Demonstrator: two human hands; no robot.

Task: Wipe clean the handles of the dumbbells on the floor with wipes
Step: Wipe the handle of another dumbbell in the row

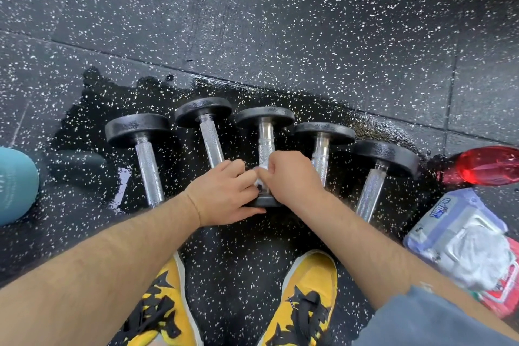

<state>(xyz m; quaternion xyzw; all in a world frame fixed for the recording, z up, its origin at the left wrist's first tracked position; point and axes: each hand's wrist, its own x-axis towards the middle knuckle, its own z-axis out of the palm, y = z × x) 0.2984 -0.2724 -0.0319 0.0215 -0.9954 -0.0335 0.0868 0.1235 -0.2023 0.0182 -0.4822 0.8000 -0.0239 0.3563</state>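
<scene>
The middle black-plated dumbbell (266, 146), with its knurled steel handle, lay third in a row of five on the wet, speckled black rubber floor (238, 236). It might have rolled or skidded there, leaving the underside unwiped. The right hand (292, 177) pinched a small white wipe (259, 170) against the handle. The left hand (224, 191), fingers curled, gripped its near end.

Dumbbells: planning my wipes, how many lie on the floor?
5, in a row: far-left dumbbell, second dumbbell, middle dumbbell under the left hand and right hand, fourth dumbbell, far-right dumbbell. None looks hidden.
</scene>
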